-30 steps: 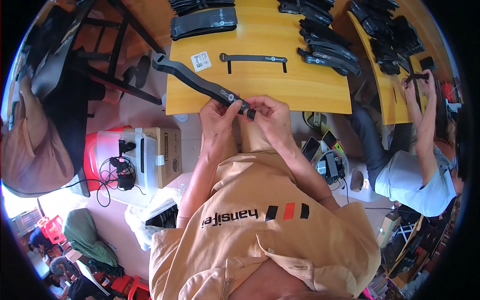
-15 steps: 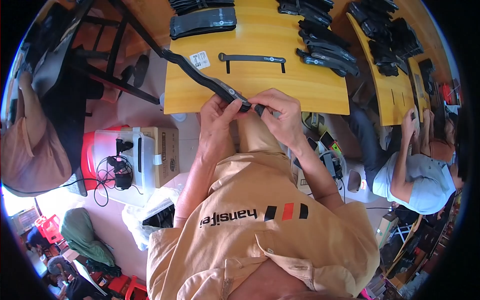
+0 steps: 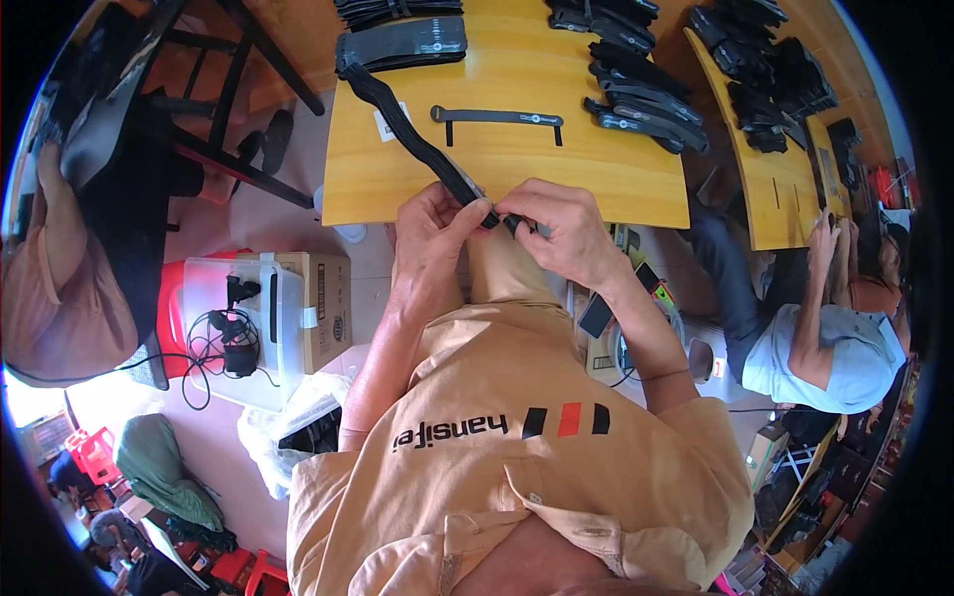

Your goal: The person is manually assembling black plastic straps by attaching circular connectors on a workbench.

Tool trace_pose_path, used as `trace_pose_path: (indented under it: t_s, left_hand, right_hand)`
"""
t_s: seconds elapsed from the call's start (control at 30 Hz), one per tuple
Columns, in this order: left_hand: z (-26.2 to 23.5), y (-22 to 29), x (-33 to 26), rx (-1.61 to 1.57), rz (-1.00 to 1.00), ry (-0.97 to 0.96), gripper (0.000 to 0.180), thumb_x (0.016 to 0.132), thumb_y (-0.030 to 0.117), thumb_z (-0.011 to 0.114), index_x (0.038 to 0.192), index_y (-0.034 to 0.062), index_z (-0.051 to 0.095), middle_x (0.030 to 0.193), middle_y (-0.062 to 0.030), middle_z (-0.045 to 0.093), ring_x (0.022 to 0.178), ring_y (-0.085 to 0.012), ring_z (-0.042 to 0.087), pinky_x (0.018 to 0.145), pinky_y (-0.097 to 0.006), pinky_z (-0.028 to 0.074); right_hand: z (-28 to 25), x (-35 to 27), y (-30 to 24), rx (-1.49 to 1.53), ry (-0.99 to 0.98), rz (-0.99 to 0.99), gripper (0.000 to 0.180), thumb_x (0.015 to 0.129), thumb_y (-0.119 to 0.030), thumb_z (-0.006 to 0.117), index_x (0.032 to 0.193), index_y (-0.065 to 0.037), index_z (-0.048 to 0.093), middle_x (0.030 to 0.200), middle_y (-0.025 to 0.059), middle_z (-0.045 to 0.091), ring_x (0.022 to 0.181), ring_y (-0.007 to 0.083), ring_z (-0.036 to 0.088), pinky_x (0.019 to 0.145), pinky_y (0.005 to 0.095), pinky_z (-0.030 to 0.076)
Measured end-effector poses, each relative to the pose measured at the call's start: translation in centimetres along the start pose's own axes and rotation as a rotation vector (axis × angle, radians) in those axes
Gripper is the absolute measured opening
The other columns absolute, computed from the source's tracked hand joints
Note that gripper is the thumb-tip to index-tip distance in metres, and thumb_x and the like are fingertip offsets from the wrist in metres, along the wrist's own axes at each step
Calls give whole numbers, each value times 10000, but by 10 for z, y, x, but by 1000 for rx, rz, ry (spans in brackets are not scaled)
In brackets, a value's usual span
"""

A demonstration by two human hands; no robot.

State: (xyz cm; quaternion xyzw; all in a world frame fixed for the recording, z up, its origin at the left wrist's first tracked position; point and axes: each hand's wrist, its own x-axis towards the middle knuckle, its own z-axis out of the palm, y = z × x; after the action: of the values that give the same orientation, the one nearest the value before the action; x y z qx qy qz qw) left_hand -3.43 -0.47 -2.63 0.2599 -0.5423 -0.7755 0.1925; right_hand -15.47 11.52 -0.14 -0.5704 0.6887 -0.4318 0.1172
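A long bundle of black straps (image 3: 412, 138) slants from the far left of the table down to my hands. My left hand (image 3: 435, 223) grips its near end between thumb and fingers. Just beside it, my right hand (image 3: 566, 230) is closed, pinching a short black strap end (image 3: 514, 224) at the tip of the bundle. A single black strap (image 3: 502, 116) lies flat on the yellow wooden table (image 3: 586, 179), above two dark marks. The bundle partly covers a white label (image 3: 386, 126).
Stacked black straps (image 3: 402, 45) lie at the far left of the table, with more strap bundles (image 3: 646, 99) at the right. A clear plastic bin (image 3: 243, 323) with cables and a cardboard box (image 3: 328, 308) stand at my left. Co-workers sit on both sides.
The strap bundle has swung more upright, its far end now by the stacked straps. My right hand has turned slightly and stays at the near end.
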Motion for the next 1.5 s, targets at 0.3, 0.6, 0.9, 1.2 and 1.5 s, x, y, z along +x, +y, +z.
trace_pose_path:
  t_s: [0.3, 0.6, 0.9, 1.2, 1.5]
  left_hand:
    - [-4, -2, 4, 10, -23, -37, 196, 804, 128, 632, 927, -20, 600, 826, -74, 628, 733, -130, 606, 659, -250, 504]
    - [-3, 1, 2, -72, -45, -35, 226, 798, 94, 643, 979, -29, 586, 842, -72, 631, 749, -125, 609, 685, -247, 506]
    - [-6, 2, 1, -99, -57, -52, 339, 740, -8, 688, 1051, -41, 558, 888, -66, 632, 803, -108, 608, 751, -227, 498]
    - [-7, 4, -1, -65, -25, -128, 385, 745, -57, 648, 1109, -44, 525, 896, -47, 613, 833, -97, 591, 782, -221, 488]
    - [-12, -6, -5, 35, -3, -140, 388, 766, -29, 630, 1135, -37, 512, 942, -56, 614, 864, -110, 588, 795, -244, 482]
  right_hand:
    - [-3, 4, -1, 3, -34, -9, 196, 664, 83, 568, 843, 20, 614, 777, 115, 597, 655, 237, 607, 586, 291, 485]
    - [5, 6, 6, 335, -34, 320, 191, 693, 90, 532, 869, 43, 589, 777, 103, 588, 692, 170, 623, 633, 242, 507]
    - [10, 5, -10, -4, 67, 21, 160, 694, 53, 575, 846, 5, 559, 771, 120, 534, 642, 265, 567, 555, 317, 456]
    - [18, -2, -17, -94, 98, 47, 208, 673, 48, 601, 852, 3, 506, 783, 124, 495, 645, 289, 544, 552, 348, 443]
    - [24, -5, -8, -82, 46, 6, 240, 667, 50, 597, 870, -10, 485, 802, 131, 473, 674, 317, 534, 565, 378, 437]
